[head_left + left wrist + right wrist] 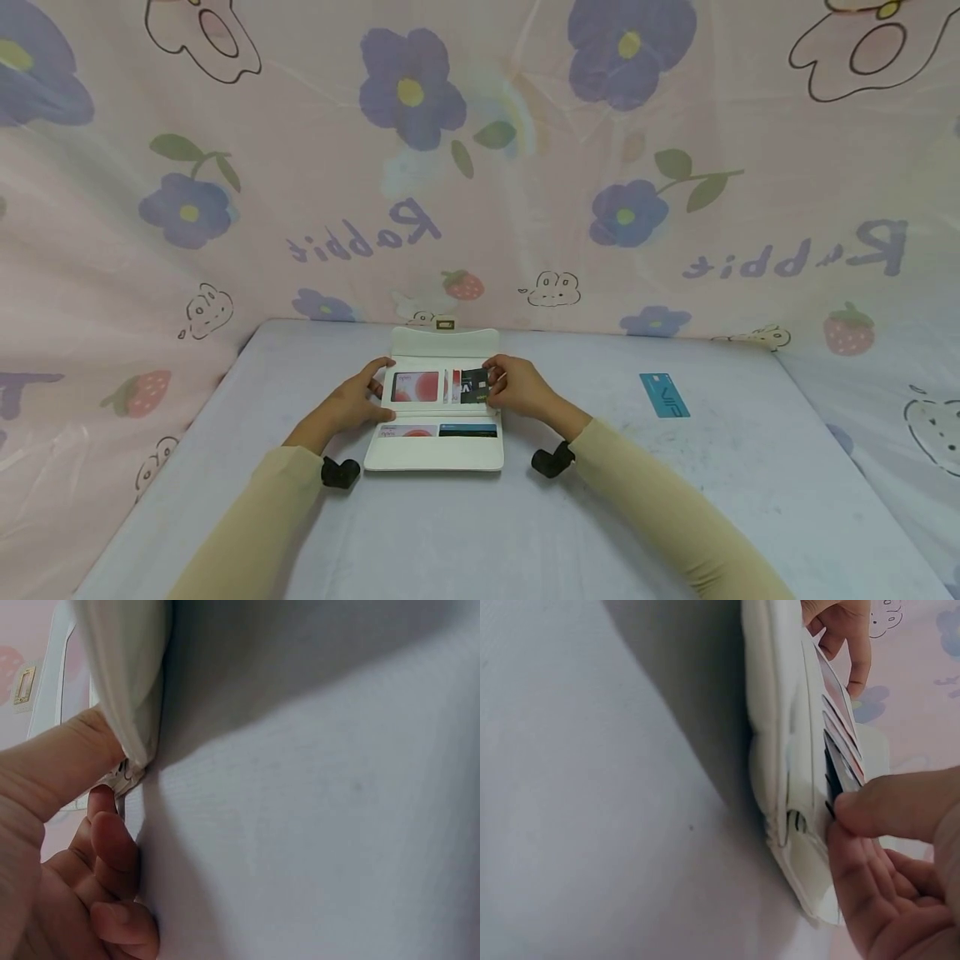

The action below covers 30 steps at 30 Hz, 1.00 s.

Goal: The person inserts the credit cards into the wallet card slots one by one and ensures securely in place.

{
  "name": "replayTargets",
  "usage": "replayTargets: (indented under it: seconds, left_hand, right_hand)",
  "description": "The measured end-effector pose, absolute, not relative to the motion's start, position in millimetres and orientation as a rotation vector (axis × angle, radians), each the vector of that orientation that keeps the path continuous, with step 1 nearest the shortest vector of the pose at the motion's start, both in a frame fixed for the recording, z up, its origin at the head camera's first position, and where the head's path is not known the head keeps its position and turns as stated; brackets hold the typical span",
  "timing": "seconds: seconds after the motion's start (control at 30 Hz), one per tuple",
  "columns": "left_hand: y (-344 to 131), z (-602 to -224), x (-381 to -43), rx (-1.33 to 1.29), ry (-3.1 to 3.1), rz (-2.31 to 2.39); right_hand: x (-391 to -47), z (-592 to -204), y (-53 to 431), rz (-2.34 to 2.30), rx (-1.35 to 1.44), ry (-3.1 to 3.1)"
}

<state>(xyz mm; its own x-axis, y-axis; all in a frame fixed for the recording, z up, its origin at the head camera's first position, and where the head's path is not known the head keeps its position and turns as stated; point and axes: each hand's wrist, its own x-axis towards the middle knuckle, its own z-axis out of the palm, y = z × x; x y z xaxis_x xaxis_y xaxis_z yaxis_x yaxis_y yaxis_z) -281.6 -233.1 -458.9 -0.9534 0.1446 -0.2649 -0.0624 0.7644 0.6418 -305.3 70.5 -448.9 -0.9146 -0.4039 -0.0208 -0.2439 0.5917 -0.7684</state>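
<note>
A white wallet lies spread open on the table, with cards in its slots and a clear window on the left of its middle panel. My left hand grips the wallet's left edge; in the left wrist view the thumb lies over the edge and the other fingers curl beside it. At the right side of the middle panel, my right hand pinches the outer edge of a black card, which sits partly in a slot. The right wrist view shows thumb and forefinger meeting at that card's edge.
A blue VIP card lies on the white-covered table to the right of the wallet. Below the fold, a pocket holds a reddish card and a dark blue one. A patterned curtain hangs behind the table.
</note>
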Motion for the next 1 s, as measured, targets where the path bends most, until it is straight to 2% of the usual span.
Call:
replayTargets:
  seconds: [0.33, 1.0]
  left_hand:
    - [-233.1, -459.6, -283.5, 0.047, 2.645, 1.001]
    - [-235.1, -462.2, -285.2, 0.060, 2.660, 0.987]
  right_hand:
    - [-303.8, -449.2, 72.0, -1.235, -0.548, 2.638]
    - [-306.4, -453.0, 62.8, -1.031, -0.745, 2.772]
